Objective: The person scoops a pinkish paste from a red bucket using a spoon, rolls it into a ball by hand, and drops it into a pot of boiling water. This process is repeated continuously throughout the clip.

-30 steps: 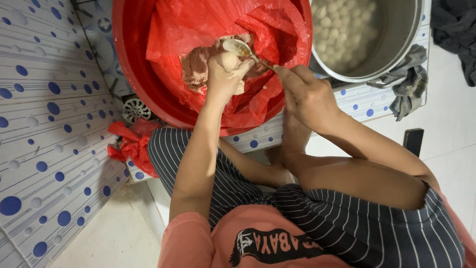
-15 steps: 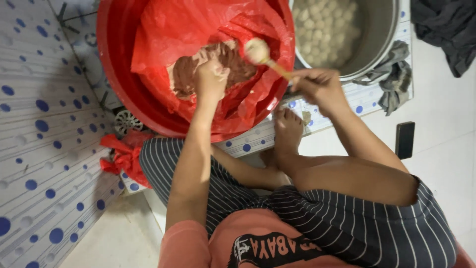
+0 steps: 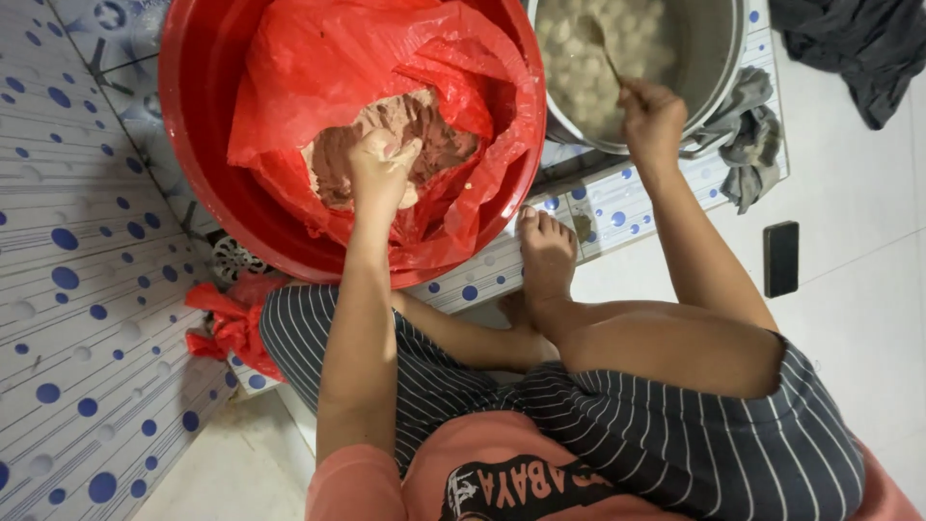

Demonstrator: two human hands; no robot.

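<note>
Forming step: left hand [image 3: 381, 174] clenched on paste [image 3: 424, 130] in the basin [image 3: 193, 145]; right hand [image 3: 651, 116] grasping a spoon [image 3: 603, 48] over the pot [image 3: 719, 58]. Next likely calls for squeezing out another ball.

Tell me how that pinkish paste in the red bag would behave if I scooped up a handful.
The paste looks soft and sticky: the left hand sinks into it, so it would probably cling to the fingers and squeeze out of a tight grip. Its mounded surface suggests it holds shape rather than pouring.

Pink shirt [image 3: 386, 482], striped shorts [image 3: 675, 425]
</note>
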